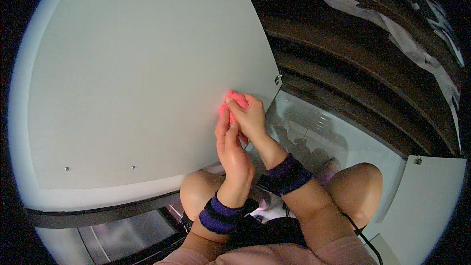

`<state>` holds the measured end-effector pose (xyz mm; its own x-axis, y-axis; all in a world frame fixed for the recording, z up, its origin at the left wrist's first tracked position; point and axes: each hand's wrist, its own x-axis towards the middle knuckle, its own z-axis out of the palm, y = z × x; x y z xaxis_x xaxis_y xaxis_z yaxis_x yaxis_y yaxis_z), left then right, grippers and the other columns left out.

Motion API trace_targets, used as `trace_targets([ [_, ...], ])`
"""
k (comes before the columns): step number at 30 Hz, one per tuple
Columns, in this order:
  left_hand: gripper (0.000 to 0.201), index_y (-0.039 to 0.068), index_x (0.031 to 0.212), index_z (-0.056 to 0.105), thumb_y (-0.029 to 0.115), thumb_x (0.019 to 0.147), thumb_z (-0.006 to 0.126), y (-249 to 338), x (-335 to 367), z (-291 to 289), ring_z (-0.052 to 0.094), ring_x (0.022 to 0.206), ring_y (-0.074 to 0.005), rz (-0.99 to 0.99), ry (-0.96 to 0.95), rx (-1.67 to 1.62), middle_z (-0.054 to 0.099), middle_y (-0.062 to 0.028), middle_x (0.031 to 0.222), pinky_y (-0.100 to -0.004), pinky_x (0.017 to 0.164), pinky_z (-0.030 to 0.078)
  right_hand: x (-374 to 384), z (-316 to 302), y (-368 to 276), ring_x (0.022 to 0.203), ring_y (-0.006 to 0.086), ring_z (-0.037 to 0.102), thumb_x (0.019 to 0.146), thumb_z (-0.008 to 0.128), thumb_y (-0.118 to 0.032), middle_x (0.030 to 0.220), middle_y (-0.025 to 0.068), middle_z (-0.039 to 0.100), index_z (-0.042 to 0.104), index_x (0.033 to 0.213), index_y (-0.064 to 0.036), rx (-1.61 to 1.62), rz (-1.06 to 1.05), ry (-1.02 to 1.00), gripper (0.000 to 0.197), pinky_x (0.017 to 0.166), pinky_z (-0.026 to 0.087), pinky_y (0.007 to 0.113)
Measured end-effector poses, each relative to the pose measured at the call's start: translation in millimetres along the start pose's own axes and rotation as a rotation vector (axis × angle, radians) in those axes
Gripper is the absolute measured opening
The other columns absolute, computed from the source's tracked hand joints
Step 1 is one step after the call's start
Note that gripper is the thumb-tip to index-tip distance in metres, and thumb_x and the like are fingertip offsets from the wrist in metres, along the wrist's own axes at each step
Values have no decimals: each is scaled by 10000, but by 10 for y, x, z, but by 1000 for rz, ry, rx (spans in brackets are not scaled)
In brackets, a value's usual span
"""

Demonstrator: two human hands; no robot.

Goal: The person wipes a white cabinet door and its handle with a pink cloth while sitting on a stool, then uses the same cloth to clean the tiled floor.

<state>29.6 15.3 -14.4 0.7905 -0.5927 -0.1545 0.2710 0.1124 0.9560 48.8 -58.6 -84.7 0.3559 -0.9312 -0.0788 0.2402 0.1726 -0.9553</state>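
A bright pink cloth (237, 99) is bunched between my two hands, in front of the lower right part of a large pale grey door panel (137, 68). My right hand (252, 118) is closed round the cloth from the right, its thumb lying over the front. From below, my left hand (232, 149) pinches the lower part of the cloth with long, nearly straight fingers. The two hands touch each other, and part of the cloth is hidden behind them. Whether the cloth touches the panel, I cannot tell.
A metal hinge (278, 79) sits at the panel's right edge. Dark brown shelves (338, 59) curve along the right, above a glossy pale surface (319, 122) with reflections. Another pale door (431, 201) stands at lower right. My bent knees (360, 191) flank my forearms.
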Motion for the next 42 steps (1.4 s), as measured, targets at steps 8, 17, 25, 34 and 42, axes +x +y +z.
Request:
trace_targets([
  [8,506,-17,1336,347,140,863,437,-24,-8,-20,387,1222,-198,8,-20,3,377,-109,1374,-321,1000,299,-62,12,-164,652,116,575,775,660,-182,732,72,642,629,846,31,-27,4,44,227,598,467,274],
  [17,505,-40,1322,357,155,865,448,27,-26,31,401,1205,-213,-12,3,37,391,-126,1356,-327,1000,301,54,-6,34,674,221,621,771,661,-220,755,144,644,631,839,7,-10,-15,-6,238,630,477,321],
  [25,508,-47,1323,350,165,870,441,-55,4,-56,462,1124,-212,103,-3,34,442,-151,1298,-311,921,373,-12,49,-29,678,179,620,776,654,-253,743,120,653,639,834,15,95,112,-9,275,619,482,305],
  [34,495,-41,1311,373,173,871,442,-105,89,0,504,787,-131,50,126,-15,568,-84,1035,-232,589,397,-47,85,76,674,159,617,765,662,-238,753,91,662,652,867,6,190,96,-9,264,620,481,289],
  [42,507,-43,1331,341,160,875,431,-126,98,-22,518,881,-155,23,58,40,533,-116,1169,-239,664,415,-20,62,156,651,159,604,770,664,-252,740,98,654,639,836,20,128,60,-9,281,602,475,297],
])
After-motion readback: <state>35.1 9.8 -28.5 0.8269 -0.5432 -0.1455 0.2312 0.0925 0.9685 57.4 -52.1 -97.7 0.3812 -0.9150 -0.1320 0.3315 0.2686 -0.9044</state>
